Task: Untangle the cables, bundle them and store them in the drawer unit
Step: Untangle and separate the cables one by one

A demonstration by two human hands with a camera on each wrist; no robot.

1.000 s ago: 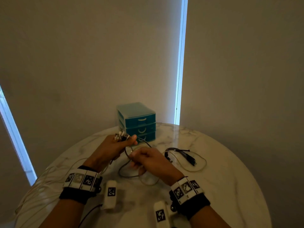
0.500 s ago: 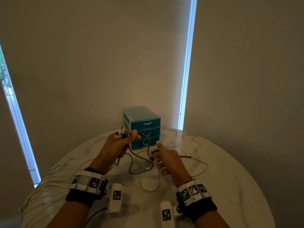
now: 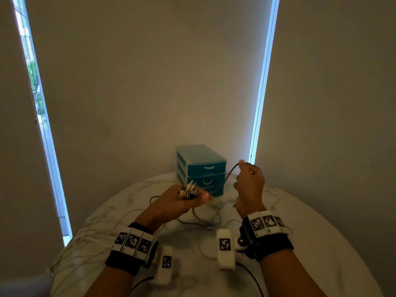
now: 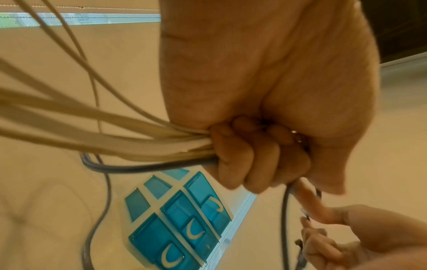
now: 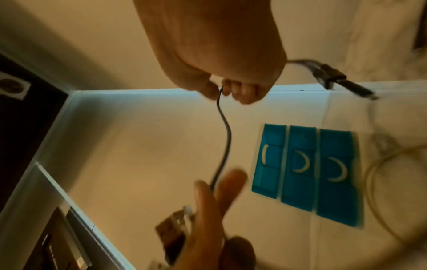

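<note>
My left hand (image 3: 190, 200) grips a bunch of cable ends, and their plugs (image 3: 188, 190) stick up out of the fist. In the left wrist view several white cables (image 4: 104, 127) and a grey one (image 4: 143, 165) fan out from that fist (image 4: 251, 164). My right hand (image 3: 246, 170) is raised to the right, in front of the teal drawer unit (image 3: 201, 168). It pinches a thin dark cable (image 3: 228, 176) that runs down to the left hand. The right wrist view shows the pinch (image 5: 221, 91), the dark cable (image 5: 225, 142) and its black plug end (image 5: 332, 76) sticking out behind the hand. All three drawers (image 5: 307, 173) are closed.
The round marble table (image 3: 310, 243) holds loose loops of cable (image 3: 205, 221) between my hands. White cables (image 3: 85, 234) trail over its left edge. The drawer unit stands at the far edge against the blind, with a bright window strip on each side.
My right hand has risen and swung right, drawing the dark cable up off the table. The left hand keeps its grip on the plug bunch. The view has tilted upward.
</note>
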